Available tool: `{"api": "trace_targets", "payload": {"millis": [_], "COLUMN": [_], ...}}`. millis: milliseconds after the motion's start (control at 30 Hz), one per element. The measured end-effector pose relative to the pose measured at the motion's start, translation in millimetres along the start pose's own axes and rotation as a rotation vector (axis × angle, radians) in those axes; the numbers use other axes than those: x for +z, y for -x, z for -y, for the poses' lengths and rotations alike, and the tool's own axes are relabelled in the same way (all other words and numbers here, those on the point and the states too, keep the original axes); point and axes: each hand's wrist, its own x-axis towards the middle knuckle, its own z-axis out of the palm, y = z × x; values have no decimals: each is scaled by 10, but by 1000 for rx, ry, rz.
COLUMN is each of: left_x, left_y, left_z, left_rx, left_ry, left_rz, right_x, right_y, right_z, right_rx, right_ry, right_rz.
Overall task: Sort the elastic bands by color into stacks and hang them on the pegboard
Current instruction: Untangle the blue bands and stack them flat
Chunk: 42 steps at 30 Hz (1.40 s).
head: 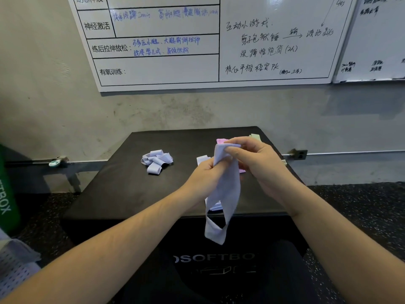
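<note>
Both hands grasp one lavender elastic band [223, 194] above the black table [122, 189]. The left hand [205, 175] grips its upper part, and the right hand [252, 160] pinches its top edge; the loop hangs down between them. A pile of lavender bands [156, 161] lies on the table to the left, well apart. Pink [221, 140] and pale green bands [255, 136] lie behind the hands.
</note>
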Motion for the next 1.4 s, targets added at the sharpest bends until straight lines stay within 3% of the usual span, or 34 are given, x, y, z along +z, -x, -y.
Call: {"api": "trace_targets", "payload": {"millis": [167,367,533,733,933,1167,1400], "left_x": [-2,-69,-83,-140,-78,-38,-66], "left_y": [-25,-47,-24,2,4,-21,-30], "left_z": [-49,-191,-357,-450,-447,-461,-404], "left_rx": [-118,-175,-188,-204,-172,-177,-128], "left_ry": [249,570,713,808,846,892,861], "left_rz": [-115,-165,-215,-246,-276,-320,-327], "right_x": [34,45,19,95,319,447,505], "right_y": [-7,156,261,368,403,420,478], "right_z": [-382,-842,-1113,-1178,-1135,-1214,-1195], "right_rx": [105,280,367,447,499,564,529], "right_ry": [-25,205,365,178,-262,-107,-687], "right_rz": [-11,81,25,-6,14,-25,41]}}
